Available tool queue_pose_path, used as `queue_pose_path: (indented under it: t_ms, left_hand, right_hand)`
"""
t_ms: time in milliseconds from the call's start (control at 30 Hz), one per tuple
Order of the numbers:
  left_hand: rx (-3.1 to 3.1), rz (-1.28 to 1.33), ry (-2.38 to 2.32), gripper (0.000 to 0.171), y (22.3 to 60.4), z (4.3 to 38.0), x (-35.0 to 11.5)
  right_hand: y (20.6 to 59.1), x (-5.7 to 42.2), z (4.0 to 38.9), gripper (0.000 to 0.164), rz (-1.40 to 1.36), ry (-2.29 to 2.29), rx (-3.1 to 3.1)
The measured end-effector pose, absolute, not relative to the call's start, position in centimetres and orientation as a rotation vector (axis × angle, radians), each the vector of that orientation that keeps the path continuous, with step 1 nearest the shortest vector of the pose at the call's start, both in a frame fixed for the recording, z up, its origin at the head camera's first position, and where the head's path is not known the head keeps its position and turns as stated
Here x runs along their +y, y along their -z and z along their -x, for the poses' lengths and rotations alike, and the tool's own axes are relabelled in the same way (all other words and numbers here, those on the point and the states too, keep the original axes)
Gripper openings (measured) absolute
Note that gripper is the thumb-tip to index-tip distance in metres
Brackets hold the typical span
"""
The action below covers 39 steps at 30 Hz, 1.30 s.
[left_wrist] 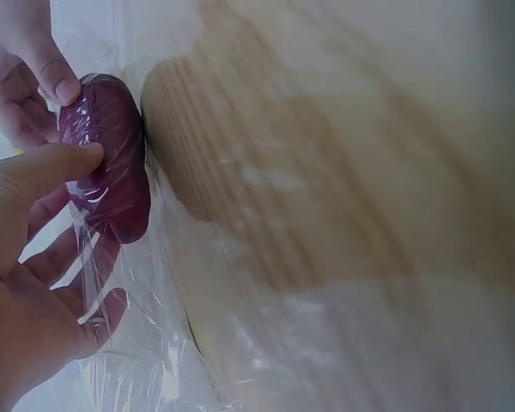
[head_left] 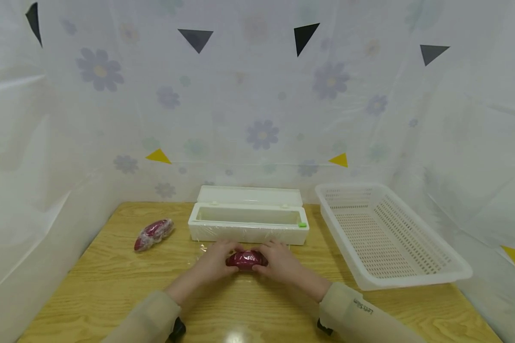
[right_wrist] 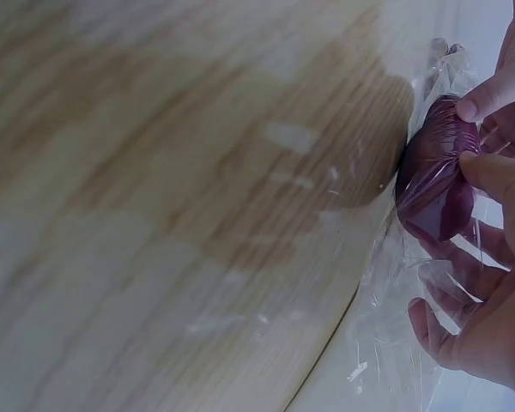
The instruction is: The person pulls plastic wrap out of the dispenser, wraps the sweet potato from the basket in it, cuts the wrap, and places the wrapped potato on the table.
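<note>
A dark red-purple sweet potato (head_left: 246,259) lies on the table just in front of the white wrap box (head_left: 249,234), with clear cling film (left_wrist: 159,369) stretched over its skin. My left hand (head_left: 216,262) grips one end of it, thumb on the near side. At the other end my right hand (head_left: 280,263) holds it the same way. Both thumbs press the film against the skin, as the right wrist view shows. Loose film spreads past both ends and around the fingers. The underside of the sweet potato is hidden.
Another sweet potato (head_left: 153,234), wrapped in film, lies at the back left. The box has its lid (head_left: 249,196) raised and a green slider (head_left: 302,225) on its front edge. A white slotted basket (head_left: 342,244) stands on the right. Behind the wooden table (head_left: 249,314) hangs a patterned curtain.
</note>
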State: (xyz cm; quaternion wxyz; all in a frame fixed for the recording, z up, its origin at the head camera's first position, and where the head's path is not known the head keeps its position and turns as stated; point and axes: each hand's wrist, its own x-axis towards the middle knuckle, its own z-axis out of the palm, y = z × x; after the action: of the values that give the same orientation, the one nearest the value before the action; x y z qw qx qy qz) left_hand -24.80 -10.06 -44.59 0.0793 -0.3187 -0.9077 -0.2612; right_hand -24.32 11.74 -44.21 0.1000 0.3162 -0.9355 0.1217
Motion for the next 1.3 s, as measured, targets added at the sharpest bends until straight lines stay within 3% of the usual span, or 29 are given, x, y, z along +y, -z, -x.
queue_pose_path:
  t_ms: [767, 1300]
  left_hand:
    - [-2.784, 0.949, 0.870, 0.041, 44.3, 26.5, -10.3]
    - [-2.782, 0.831, 1.063, 0.018, 44.2, 27.1, -10.0]
  right_hand:
    - [44.5, 11.4, 24.9, 0.043, -0.876, -0.226, -2.696]
    - [44.6, 11.5, 25.7, 0.039, -0.786, -0.284, -2.713]
